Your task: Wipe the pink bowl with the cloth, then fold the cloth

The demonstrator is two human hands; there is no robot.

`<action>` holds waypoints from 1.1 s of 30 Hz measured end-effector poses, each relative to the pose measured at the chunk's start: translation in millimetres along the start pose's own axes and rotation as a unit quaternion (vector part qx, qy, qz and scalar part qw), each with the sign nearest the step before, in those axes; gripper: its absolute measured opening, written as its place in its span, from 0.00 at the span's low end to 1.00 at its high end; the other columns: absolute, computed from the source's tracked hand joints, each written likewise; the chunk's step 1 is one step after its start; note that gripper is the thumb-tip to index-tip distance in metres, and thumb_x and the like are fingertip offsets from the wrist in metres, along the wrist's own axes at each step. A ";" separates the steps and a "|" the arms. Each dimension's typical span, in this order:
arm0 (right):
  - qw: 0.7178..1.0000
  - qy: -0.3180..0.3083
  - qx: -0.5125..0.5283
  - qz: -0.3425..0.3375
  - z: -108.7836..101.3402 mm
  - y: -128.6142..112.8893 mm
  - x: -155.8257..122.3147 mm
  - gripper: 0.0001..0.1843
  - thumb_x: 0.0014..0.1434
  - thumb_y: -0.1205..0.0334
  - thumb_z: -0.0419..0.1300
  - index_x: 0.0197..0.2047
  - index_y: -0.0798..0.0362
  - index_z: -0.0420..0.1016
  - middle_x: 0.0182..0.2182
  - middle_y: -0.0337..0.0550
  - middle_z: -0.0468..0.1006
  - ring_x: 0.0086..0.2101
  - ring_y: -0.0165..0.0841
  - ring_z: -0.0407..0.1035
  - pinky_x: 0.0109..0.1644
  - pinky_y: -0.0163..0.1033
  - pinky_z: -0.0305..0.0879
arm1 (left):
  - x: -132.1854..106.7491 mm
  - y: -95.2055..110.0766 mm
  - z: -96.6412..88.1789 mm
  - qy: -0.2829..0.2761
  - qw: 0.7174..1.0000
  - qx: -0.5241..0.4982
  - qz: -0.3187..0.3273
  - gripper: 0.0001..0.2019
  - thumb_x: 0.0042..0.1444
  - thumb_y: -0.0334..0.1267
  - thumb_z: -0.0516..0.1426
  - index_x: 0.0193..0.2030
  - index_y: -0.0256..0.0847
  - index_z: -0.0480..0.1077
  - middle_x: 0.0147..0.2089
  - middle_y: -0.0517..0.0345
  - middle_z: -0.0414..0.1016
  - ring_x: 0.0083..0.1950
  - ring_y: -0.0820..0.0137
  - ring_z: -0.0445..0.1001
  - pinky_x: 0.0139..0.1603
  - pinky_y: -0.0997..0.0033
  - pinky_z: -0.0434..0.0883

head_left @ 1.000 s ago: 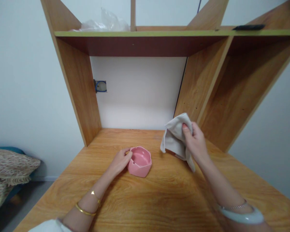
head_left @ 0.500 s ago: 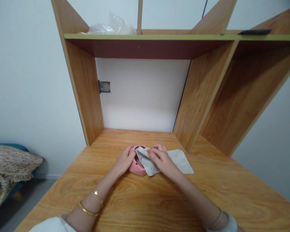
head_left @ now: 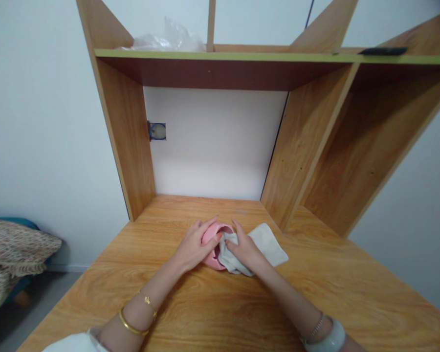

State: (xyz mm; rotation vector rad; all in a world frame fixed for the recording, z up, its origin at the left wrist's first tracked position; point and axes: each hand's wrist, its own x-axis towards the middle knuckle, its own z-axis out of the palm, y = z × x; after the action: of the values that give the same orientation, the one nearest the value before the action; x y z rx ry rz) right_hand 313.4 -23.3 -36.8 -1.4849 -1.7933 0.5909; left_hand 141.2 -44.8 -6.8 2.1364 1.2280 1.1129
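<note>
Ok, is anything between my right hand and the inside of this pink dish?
Yes, the grey cloth: it's bunched under the right hand and covers the right part of the pink dish. The left hand rests on the dish's left side, with nothing visible between them.

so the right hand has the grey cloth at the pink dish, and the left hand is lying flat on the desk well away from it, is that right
Not quite: the left hand is not away on the desk. The head view shows it holding the side of the pink dish.
</note>
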 end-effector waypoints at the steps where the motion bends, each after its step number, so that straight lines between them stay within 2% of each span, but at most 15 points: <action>1: 1.000 0.007 -0.004 0.001 1.4 1.6 -0.3 0.34 0.49 0.65 0.51 0.59 0.60 0.47 0.47 0.56 0.68 0.46 0.41 0.64 0.46 0.43 0.60 | -0.5 -1.6 0.2 0.006 1.000 -0.008 0.000 0.25 0.54 0.47 0.50 0.58 0.41 0.57 0.49 0.50 0.65 0.51 0.63 0.63 0.54 0.63 0.57; 4: 0.999 0.041 -0.005 0.007 4.6 6.2 -0.7 0.32 0.51 0.66 0.49 0.60 0.60 0.46 0.46 0.56 0.69 0.45 0.41 0.66 0.45 0.44 0.61 | -1.4 -8.2 4.3 0.020 0.997 -0.072 -0.016 0.31 0.53 0.49 0.51 0.62 0.40 0.47 0.55 0.48 0.60 0.56 0.62 0.58 0.57 0.61 0.53; 6: 0.997 0.071 0.006 0.009 5.2 9.1 0.0 0.31 0.51 0.65 0.48 0.59 0.58 0.47 0.47 0.55 0.69 0.45 0.40 0.66 0.46 0.44 0.61 | -2.0 -10.3 9.6 0.018 0.991 -0.127 -0.035 0.38 0.51 0.49 0.53 0.63 0.37 0.40 0.56 0.45 0.59 0.56 0.62 0.59 0.56 0.61 0.55; 8: 0.995 0.095 0.031 0.005 5.1 11.6 1.6 0.29 0.52 0.65 0.48 0.58 0.56 0.49 0.48 0.53 0.68 0.47 0.39 0.64 0.47 0.44 0.60 | -3.2 -8.6 15.9 0.007 0.986 -0.163 -0.041 0.42 0.48 0.48 0.56 0.63 0.35 0.37 0.58 0.43 0.56 0.57 0.62 0.58 0.57 0.62 0.55; 10: 0.992 0.108 0.063 -0.002 5.1 13.8 3.2 0.27 0.52 0.64 0.47 0.57 0.55 0.50 0.47 0.51 0.69 0.48 0.38 0.64 0.46 0.43 0.61 | -5.4 -4.3 21.7 -0.006 0.984 -0.176 -0.030 0.40 0.47 0.47 0.58 0.61 0.35 0.41 0.58 0.44 0.55 0.57 0.63 0.58 0.57 0.64 0.55; 13: 0.991 0.101 0.091 -0.011 6.0 15.2 4.0 0.28 0.52 0.63 0.48 0.56 0.53 0.49 0.45 0.48 0.71 0.47 0.36 0.65 0.45 0.42 0.62 | -8.7 1.8 26.9 -0.021 0.984 -0.174 -0.035 0.29 0.50 0.47 0.56 0.55 0.36 0.51 0.53 0.48 0.63 0.53 0.65 0.63 0.53 0.65 0.60; 17: 0.992 0.083 0.098 -0.009 7.3 11.8 4.0 0.32 0.50 0.60 0.51 0.57 0.53 0.47 0.45 0.48 0.70 0.46 0.36 0.65 0.44 0.41 0.63 | -9.0 2.9 26.8 0.002 0.989 -0.118 -0.088 0.24 0.47 0.49 0.56 0.45 0.36 0.57 0.43 0.52 0.70 0.42 0.66 0.69 0.41 0.67 0.66; 20: 0.992 0.086 0.090 -0.001 5.3 7.8 6.6 0.37 0.46 0.56 0.56 0.58 0.55 0.46 0.46 0.50 0.69 0.45 0.38 0.66 0.43 0.41 0.62 | -6.9 2.2 25.2 0.025 0.991 -0.096 -0.089 0.22 0.46 0.48 0.57 0.43 0.36 0.58 0.40 0.53 0.70 0.38 0.68 0.70 0.36 0.70 0.67; 24: 0.994 0.103 0.026 0.005 -5.3 4.6 9.0 0.41 0.44 0.54 0.59 0.58 0.58 0.46 0.44 0.54 0.71 0.41 0.40 0.68 0.41 0.41 0.63 | -6.3 4.5 23.0 0.048 0.993 -0.062 -0.084 0.20 0.46 0.47 0.57 0.42 0.36 0.60 0.38 0.54 0.71 0.36 0.68 0.70 0.35 0.71 0.66; 29: 0.988 0.117 -0.099 -0.001 -20.6 -1.6 2.2 0.38 0.49 0.58 0.54 0.61 0.56 0.43 0.29 0.45 0.75 0.27 0.39 0.71 0.28 0.37 0.61 | -9.1 7.4 20.4 0.038 0.996 -0.042 -0.076 0.23 0.43 0.45 0.58 0.46 0.38 0.62 0.42 0.51 0.72 0.40 0.64 0.70 0.39 0.69 0.66; 31: 0.983 0.124 -0.129 -0.026 -22.0 -4.6 -0.9 0.36 0.51 0.58 0.52 0.61 0.54 0.43 0.26 0.44 0.75 0.27 0.40 0.71 0.28 0.38 0.61 | -9.5 6.4 19.8 0.036 0.996 -0.035 -0.077 0.23 0.44 0.44 0.57 0.47 0.38 0.62 0.42 0.51 0.72 0.40 0.63 0.70 0.40 0.69 0.66; 33: 0.980 0.133 -0.134 -0.065 -20.6 -6.7 -3.0 0.35 0.52 0.59 0.51 0.62 0.52 0.42 0.28 0.44 0.75 0.31 0.41 0.71 0.32 0.39 0.62 | -8.9 4.5 18.7 0.037 0.996 -0.032 -0.077 0.22 0.45 0.44 0.56 0.48 0.38 0.62 0.42 0.51 0.73 0.40 0.63 0.71 0.40 0.68 0.66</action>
State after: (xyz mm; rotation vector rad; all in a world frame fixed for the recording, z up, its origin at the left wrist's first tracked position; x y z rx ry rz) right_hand 325.2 -29.8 -19.5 -1.5257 -1.7904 0.0798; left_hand 156.2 -54.4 -18.5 1.9340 1.3469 1.1560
